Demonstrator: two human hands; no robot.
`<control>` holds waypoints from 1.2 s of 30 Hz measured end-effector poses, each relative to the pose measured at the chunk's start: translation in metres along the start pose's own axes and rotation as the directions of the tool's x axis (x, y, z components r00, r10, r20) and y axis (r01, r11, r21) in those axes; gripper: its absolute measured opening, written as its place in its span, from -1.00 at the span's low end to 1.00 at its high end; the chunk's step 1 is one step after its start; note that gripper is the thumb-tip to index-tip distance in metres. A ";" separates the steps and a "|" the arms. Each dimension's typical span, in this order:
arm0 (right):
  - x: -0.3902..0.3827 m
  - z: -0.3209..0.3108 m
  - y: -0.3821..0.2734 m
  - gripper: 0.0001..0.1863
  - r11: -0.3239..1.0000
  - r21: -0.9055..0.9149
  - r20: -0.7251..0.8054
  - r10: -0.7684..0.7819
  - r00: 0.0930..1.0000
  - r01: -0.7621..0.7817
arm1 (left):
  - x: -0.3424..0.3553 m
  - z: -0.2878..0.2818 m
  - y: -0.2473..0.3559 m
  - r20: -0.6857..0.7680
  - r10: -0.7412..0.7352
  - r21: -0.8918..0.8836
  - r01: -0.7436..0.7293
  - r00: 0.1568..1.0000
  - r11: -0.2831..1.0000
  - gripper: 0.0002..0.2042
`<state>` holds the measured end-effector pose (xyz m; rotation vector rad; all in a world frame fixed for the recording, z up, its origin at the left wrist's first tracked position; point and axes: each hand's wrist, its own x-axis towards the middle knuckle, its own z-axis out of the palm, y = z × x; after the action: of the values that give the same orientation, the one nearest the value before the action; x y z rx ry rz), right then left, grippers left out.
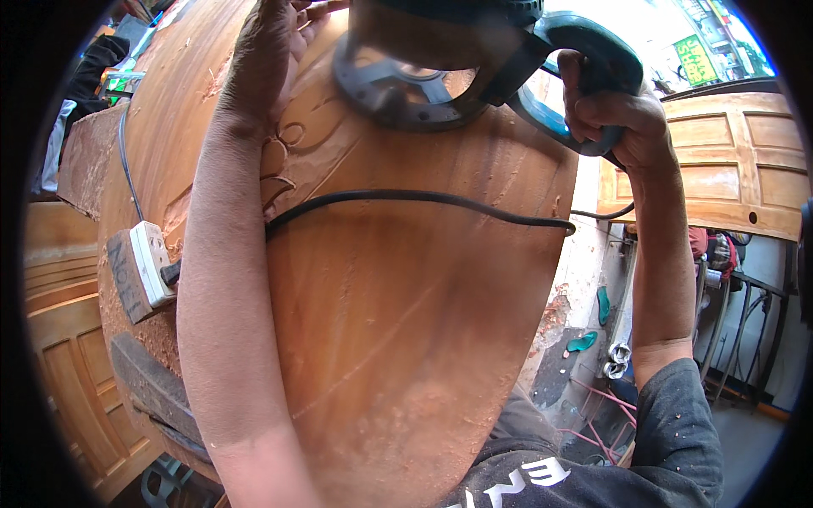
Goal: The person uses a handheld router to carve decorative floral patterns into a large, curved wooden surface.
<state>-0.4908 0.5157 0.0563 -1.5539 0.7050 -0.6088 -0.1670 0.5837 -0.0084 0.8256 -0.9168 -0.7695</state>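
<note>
One large wooden panel [406,322] fills the middle of the view, its curved surface dusted with reddish sawdust and cut with shallow carved lines near the upper left. Two panelled doors are seen apart from it: one door [728,169] stands at the right, behind the right arm, and a second door [76,389] lies low at the left edge. One dark board [152,389] is set along the panel's lower left edge.

One router [440,59], with a round dark base and a teal handle, is pressed down on the upper part of the panel. One black cord [423,199] is laid across the panel, running from the right edge, where it drops out of sight over the side, toward the left arm, behind which it is hidden. One white power strip [148,262] rests at the panel's left edge, with one plug seen in it and one thin grey cable running up from it along the wood.

Two bare hands are counted. The right hand [614,110] is closed tightly round the teal handle of the router. The left hand [271,42] is laid on the panel just beside the router's base; its fingers are cut off by the top rim, so it cannot be told whether it is flat or curled. Two small teal objects are seen on the floor at the right, too small to be told.
</note>
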 end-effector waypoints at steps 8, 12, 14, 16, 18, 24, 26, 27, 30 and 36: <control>0.003 0.009 0.000 -0.54 1.000 -0.007 0.067 0.000 0.998 0.000 | 0.007 -0.038 0.002 0.138 -0.093 -0.012 0.096 0.986 0.995 -0.22; 0.002 0.005 0.002 -0.52 1.000 -0.006 0.082 0.008 0.997 -0.007 | 0.005 -0.039 -0.003 0.102 -0.088 -0.038 0.093 0.991 0.995 -0.21; 0.001 0.007 0.002 -0.52 1.000 0.012 0.070 -0.008 0.997 0.007 | 0.002 -0.039 0.002 0.118 -0.077 -0.014 0.079 0.990 0.997 -0.20; 0.001 0.008 0.001 -0.54 1.000 0.007 0.072 0.000 0.997 0.000 | 0.001 -0.039 0.003 0.134 -0.066 0.003 0.067 0.989 0.998 -0.20; 0.000 0.007 0.000 -0.55 1.000 -0.001 0.072 0.008 0.997 -0.008 | 0.000 -0.038 0.002 0.152 -0.070 0.005 0.071 0.986 0.997 -0.17; 0.000 0.010 0.001 -0.60 1.000 -0.006 0.082 0.002 0.997 -0.001 | -0.001 -0.039 0.007 0.196 -0.010 0.016 0.007 0.981 1.000 -0.13; -0.001 0.006 0.003 -0.61 0.998 -0.059 0.101 -0.024 0.995 0.030 | -0.010 -0.023 0.002 0.164 0.017 0.027 -0.022 0.986 0.999 -0.11; 0.000 0.008 0.001 -0.61 0.998 -0.054 0.106 -0.028 0.994 0.034 | -0.004 -0.033 0.005 0.144 0.032 0.051 -0.039 0.989 0.998 -0.10; 0.001 0.013 0.002 -0.62 0.999 -0.051 0.107 -0.005 0.994 0.010 | 0.033 -0.089 -0.007 0.267 -0.283 -0.514 0.384 0.921 0.767 -0.11; 0.000 0.013 0.003 -0.65 0.999 -0.012 0.128 -0.032 0.991 0.034 | -0.004 -0.035 0.009 0.194 0.048 -0.012 -0.046 0.980 0.999 -0.31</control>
<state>-0.4816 0.5242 0.0519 -1.6055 0.5888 -0.5247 -0.1351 0.6009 -0.0146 0.7280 -1.1028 -0.8220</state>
